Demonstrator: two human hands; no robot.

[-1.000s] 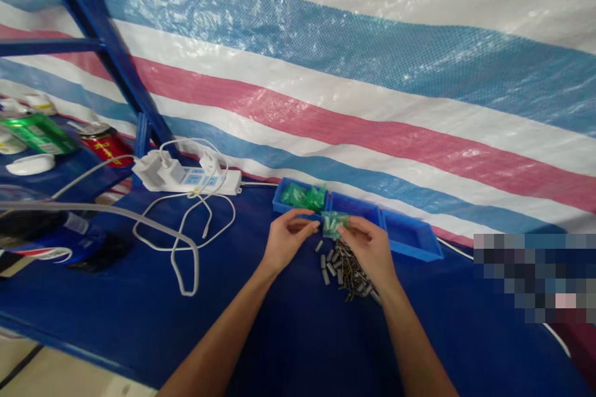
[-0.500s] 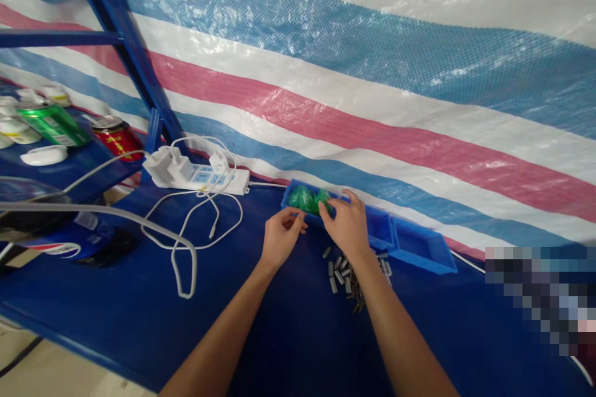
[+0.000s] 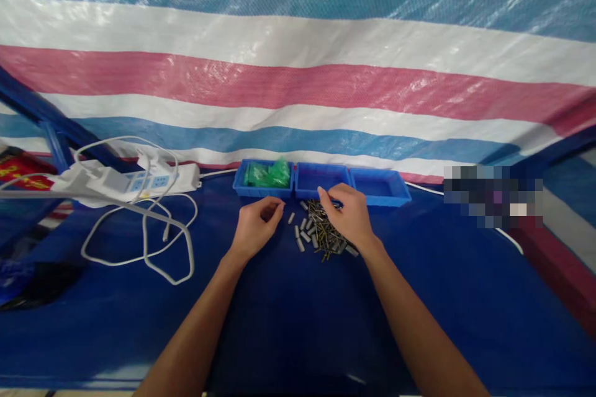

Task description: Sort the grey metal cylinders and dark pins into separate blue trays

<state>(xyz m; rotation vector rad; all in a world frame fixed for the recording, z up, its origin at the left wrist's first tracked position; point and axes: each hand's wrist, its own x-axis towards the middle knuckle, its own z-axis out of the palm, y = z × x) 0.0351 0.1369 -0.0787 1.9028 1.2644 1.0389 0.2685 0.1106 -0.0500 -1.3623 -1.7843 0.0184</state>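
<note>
My left hand (image 3: 255, 227) rests on the blue table cover with its fingers curled loosely, nothing visible in them. My right hand (image 3: 347, 217) lies on a pile of small dark pins and grey sleeves (image 3: 315, 236), fingers bent down into it; whether it pinches a piece is hidden. Behind the pile stands a row of blue trays (image 3: 376, 200). The left tray holds green plastic bags (image 3: 269, 173). The other two trays look bare.
A white power strip (image 3: 135, 181) with plugged-in chargers and looped white cables (image 3: 153, 242) lies at the left. A red can (image 3: 18, 172) sits at the far left edge. A striped tarp (image 3: 298, 80) hangs behind the table.
My right hand put the green bag into the left tray, then came back down onto the pile of pins. The camera tilted down and swung right.
</note>
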